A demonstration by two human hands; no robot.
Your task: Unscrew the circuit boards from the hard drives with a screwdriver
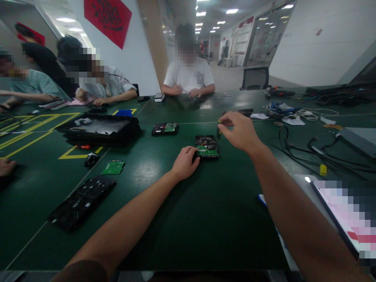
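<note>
Both hands busy: your left hand (185, 162) pins the hard drive (207, 146) mid-bench, right hand (238, 131) pinches a screwdriver (219, 131) at its 2 o'clock corner. Circuit board's still on, another drive (165, 129) waits at 10.

likely electronics workshop, green worktable (182, 219), hard drives (207, 146)

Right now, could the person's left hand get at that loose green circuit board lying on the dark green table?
Probably yes. The left hand rests on the black hard drive, and only bare dark green table lies between it and the loose green circuit board to its left.
</note>
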